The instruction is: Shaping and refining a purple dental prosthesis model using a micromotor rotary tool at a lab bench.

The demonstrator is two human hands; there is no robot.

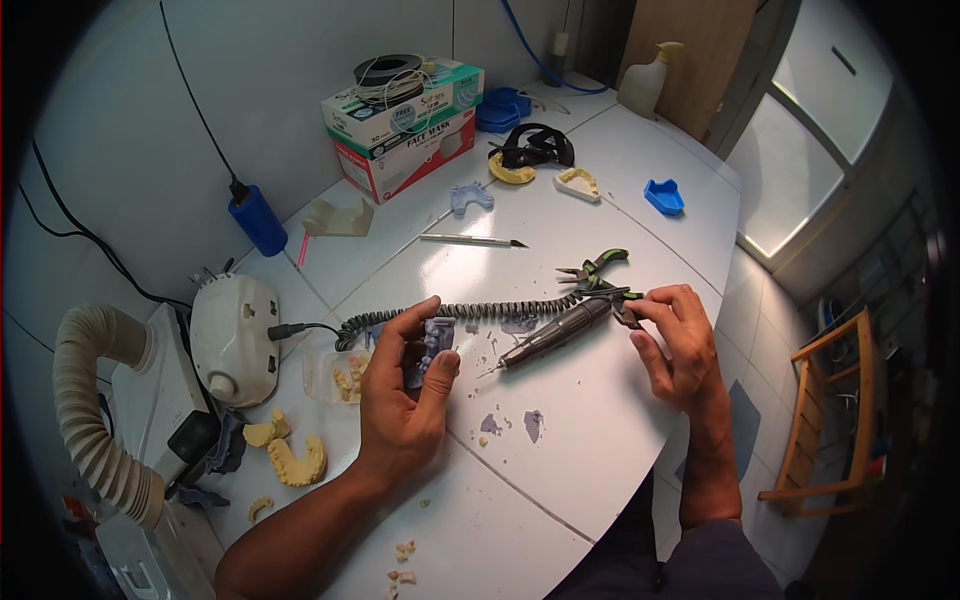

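Observation:
My left hand is closed around a small blue-grey dental model, its thumb and fingers on the sides and toothed shapes facing up. To the right, my right hand has its fingertips on a dark pair of pliers with green on the handles; its jaws are partly hidden. Beside these lies a handpiece with a thin bur, its coiled cord running left behind my left hand. Needle-nose pliers with green-black handles rest just beyond the handpiece.
A white control box and ribbed hose stand at left, near yellow dental casts. A clear tray holds small pieces. Farther back are a craft knife, a blue-grey cast, stacked boxes and a blue mould.

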